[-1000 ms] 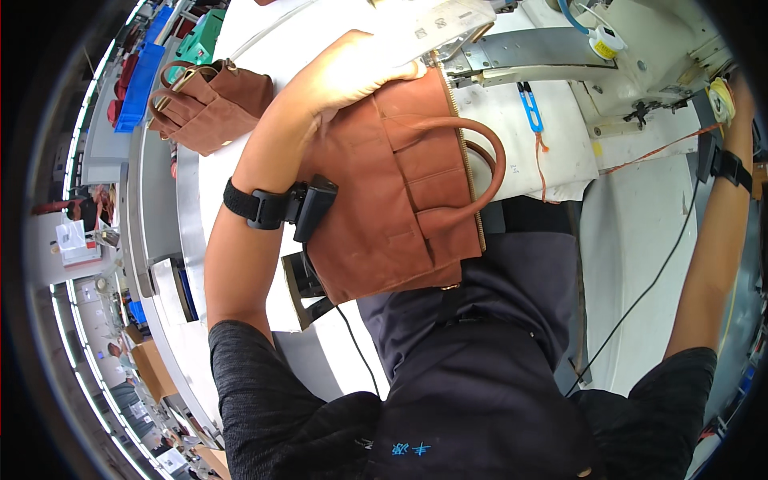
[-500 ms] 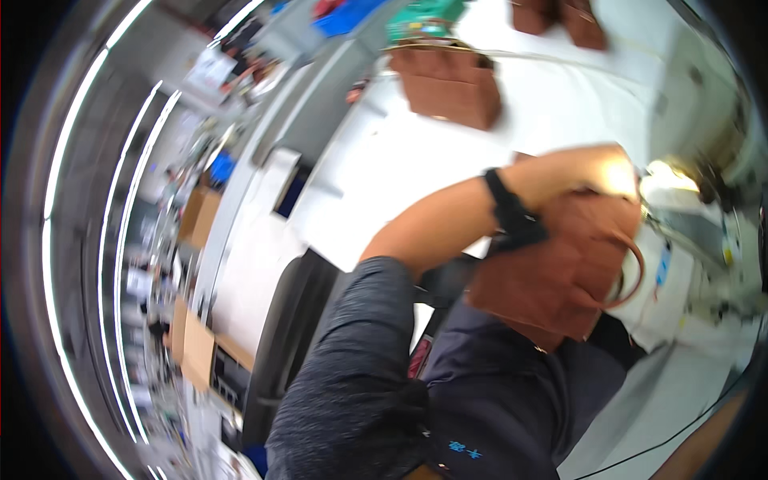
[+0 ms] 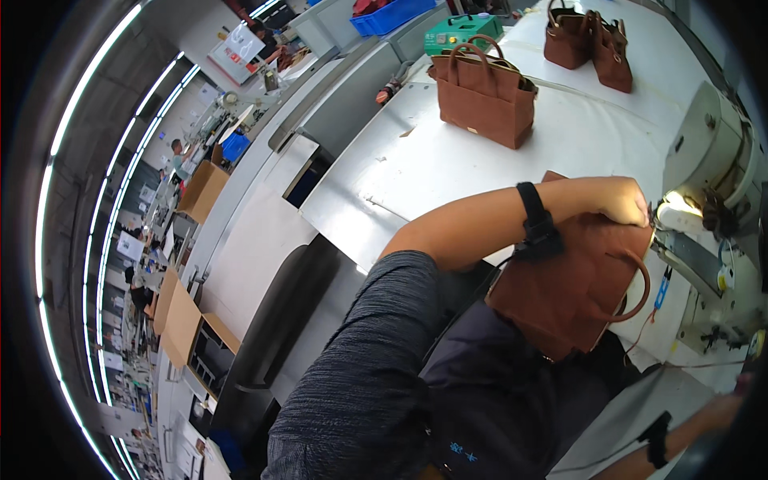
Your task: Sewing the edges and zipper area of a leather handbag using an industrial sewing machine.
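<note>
My left hand (image 3: 622,198) has its fingers curled on the top edge of a brown leather handbag (image 3: 560,284), right beside the lit head of a sewing machine (image 3: 698,150). The bag lies over my lap with a looped handle on its right side. My right hand (image 3: 730,404) is low at the far right rim, dim and partly cut off, so its fingers are not clear. A small blue tool (image 3: 662,290) with orange thread lies on the machine bed right of the bag.
More brown handbags (image 3: 486,108) stand on the white table (image 3: 376,184), near a green box (image 3: 456,36) and a blue bin (image 3: 388,18). Open cardboard boxes (image 3: 184,316) and several co-workers (image 3: 144,296) at workstations are along the left.
The view has swung left, revealing more table and workshop. My left hand stays on the bag at the machine. My right hand now appears lower at the right edge.
</note>
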A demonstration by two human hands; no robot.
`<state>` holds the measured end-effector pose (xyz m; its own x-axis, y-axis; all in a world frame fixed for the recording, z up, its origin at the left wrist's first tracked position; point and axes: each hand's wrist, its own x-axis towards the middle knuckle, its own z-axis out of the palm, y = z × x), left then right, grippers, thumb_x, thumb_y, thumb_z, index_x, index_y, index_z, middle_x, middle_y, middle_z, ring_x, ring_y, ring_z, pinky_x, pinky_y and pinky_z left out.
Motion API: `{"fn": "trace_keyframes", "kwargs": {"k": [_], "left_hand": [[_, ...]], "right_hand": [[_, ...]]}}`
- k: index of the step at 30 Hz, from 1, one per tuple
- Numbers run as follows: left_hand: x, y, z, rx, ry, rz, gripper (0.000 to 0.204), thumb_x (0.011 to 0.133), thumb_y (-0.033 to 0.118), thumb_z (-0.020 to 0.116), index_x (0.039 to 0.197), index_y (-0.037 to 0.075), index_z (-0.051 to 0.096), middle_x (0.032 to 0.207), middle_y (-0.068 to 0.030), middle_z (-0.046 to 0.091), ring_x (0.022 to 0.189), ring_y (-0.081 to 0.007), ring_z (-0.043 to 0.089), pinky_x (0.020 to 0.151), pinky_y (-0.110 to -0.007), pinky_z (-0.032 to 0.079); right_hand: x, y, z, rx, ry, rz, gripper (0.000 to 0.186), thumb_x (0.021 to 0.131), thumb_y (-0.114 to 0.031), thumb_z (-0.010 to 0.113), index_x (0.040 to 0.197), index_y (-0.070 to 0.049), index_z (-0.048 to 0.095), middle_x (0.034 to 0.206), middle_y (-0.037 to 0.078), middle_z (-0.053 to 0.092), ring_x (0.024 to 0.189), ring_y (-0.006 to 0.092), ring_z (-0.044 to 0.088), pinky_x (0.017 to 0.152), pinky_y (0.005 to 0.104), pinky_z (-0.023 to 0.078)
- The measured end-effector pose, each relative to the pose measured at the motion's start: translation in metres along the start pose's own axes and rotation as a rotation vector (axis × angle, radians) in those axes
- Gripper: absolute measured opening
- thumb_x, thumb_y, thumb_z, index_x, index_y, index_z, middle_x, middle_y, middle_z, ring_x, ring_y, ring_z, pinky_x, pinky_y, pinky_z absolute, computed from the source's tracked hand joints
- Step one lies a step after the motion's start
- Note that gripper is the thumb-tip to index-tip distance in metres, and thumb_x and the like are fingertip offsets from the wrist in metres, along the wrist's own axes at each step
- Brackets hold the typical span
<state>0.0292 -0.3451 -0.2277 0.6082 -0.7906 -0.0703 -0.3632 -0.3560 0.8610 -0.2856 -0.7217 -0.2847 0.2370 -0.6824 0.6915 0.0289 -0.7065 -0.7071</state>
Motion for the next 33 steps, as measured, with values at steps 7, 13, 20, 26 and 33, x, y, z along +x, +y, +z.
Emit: {"fn": "trace_keyframes", "kwargs": {"k": [7,13,20,26,33], "left_hand": [[-0.010,0.002,-0.011,0.049,-0.081,-0.123,0.023,0.095,0.033,0.074,0.102,0.012,0.078,0.075,0.0067,0.064,0.067,-0.0018,0.050,0.061,-0.024,0.042],[-0.013,0.015,-0.005,-0.049,-0.107,-0.150,0.024,0.100,0.026,0.069,0.114,0.007,0.072,0.101,0.0055,0.067,0.094,-0.0045,0.057,0.085,-0.021,0.045],[-0.014,0.010,-0.011,-0.055,-0.110,-0.112,0.025,0.099,0.024,0.069,0.117,0.006,0.071,0.113,0.0016,0.067,0.109,-0.0087,0.057,0.099,-0.026,0.043],[-0.012,0.012,-0.011,-0.091,-0.138,-0.177,0.027,0.099,0.024,0.069,0.119,0.006,0.071,0.117,0.0015,0.067,0.113,-0.0095,0.057,0.102,-0.026,0.043],[-0.015,0.016,-0.011,-0.014,-0.117,-0.102,0.026,0.099,0.022,0.068,0.118,0.004,0.071,0.115,0.0010,0.068,0.111,-0.0093,0.058,0.101,-0.025,0.043]], "right_hand": [[-0.153,-0.093,0.152,0.837,-0.953,0.663,0.032,0.110,-0.021,0.051,0.123,0.004,0.067,0.110,0.010,0.073,0.096,0.0163,0.072,0.087,0.0302,0.059],[-0.138,-0.126,0.182,1.266,-0.989,1.174,0.028,0.105,-0.030,0.060,0.111,-0.005,0.069,0.089,0.003,0.069,0.075,0.0107,0.067,0.065,0.0235,0.055],[-0.151,-0.142,0.206,1.273,-0.773,1.016,0.029,0.104,-0.033,0.063,0.090,-0.008,0.065,0.081,-0.004,0.060,0.068,0.0024,0.058,0.055,0.0190,0.047],[-0.151,-0.149,0.207,1.216,-0.705,0.897,0.029,0.107,-0.023,0.059,0.088,-0.003,0.066,0.082,-0.006,0.059,0.075,0.0008,0.051,0.065,0.0205,0.045],[-0.163,-0.155,0.205,1.096,-0.686,0.809,0.018,0.102,-0.014,0.062,0.097,0.001,0.071,0.086,-0.005,0.064,0.080,0.0015,0.053,0.068,0.0215,0.046]]}}
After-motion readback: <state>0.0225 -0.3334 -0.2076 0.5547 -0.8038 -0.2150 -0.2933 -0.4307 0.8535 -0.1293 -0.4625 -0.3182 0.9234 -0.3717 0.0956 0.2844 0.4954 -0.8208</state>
